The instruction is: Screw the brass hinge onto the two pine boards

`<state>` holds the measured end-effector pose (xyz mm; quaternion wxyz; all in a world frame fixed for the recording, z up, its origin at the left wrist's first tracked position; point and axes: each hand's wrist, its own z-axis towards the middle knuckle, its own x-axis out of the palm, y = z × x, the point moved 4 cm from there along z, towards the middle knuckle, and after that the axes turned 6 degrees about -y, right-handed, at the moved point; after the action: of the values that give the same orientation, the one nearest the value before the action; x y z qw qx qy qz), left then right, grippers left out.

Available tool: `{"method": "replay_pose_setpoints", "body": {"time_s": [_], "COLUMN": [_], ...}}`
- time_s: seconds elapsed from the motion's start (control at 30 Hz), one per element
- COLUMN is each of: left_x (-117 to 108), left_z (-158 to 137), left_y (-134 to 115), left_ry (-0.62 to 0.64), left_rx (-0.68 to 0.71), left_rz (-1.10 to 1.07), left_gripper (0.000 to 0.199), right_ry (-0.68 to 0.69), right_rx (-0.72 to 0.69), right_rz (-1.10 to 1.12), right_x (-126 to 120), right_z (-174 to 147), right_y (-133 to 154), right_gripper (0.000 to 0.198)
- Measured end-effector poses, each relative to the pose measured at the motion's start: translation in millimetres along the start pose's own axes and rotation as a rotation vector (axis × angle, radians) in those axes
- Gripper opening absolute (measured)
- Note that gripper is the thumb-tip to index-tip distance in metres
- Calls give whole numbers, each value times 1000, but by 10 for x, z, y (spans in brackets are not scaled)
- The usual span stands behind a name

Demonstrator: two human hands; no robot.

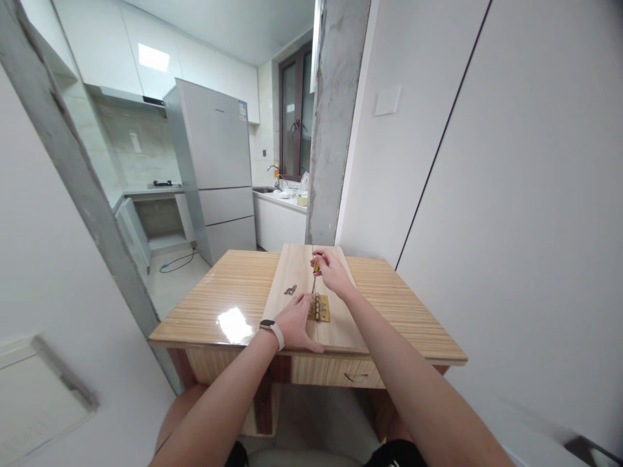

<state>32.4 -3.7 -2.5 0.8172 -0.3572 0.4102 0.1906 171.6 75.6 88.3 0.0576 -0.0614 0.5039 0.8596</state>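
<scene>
My right hand (331, 271) is closed round the yellow-and-black handle of a screwdriver (317, 265). Its thin shaft points down at a brass-coloured hinge (320, 309), which lies over the seam between two pale wooden boards (341, 324). My left hand (294, 322), below a wrist with a white band, rests on the boards with thumb stretched out toward the near edge. Its fingertips touch the hinge's left side, beside the screwdriver tip, and cover part of that leaf. Whether a screw sits under the tip is too small to tell. A small pile of dark screws (291, 290) lies on the left board.
The boards lie on a wood-grain table (204, 311) with a glossy top and a front drawer (335, 371). White panels (462, 194) stand close on the right. Beyond the table are a grey refrigerator (221, 143), a sink counter (280, 217) and a window (294, 117).
</scene>
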Motion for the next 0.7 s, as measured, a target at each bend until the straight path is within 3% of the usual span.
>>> {"method": "replay_pose_setpoints", "body": {"time_s": [0.2, 0.4, 0.7], "left_x": [15, -67, -34], "left_z": [41, 170, 235], "left_y": [62, 286, 386], "left_ry": [8, -49, -17], "left_rx": [-15, -188, -180], "left_rz": [-19, -131, -44], "left_gripper": [142, 91, 80], "right_ry": [-3, -22, -54], "right_rx": [-4, -35, -21], "right_rz": [-9, -59, 2], "right_x": [12, 10, -49], "right_z": [7, 8, 27], "right_y": [14, 59, 35], "right_gripper": [34, 31, 29]}}
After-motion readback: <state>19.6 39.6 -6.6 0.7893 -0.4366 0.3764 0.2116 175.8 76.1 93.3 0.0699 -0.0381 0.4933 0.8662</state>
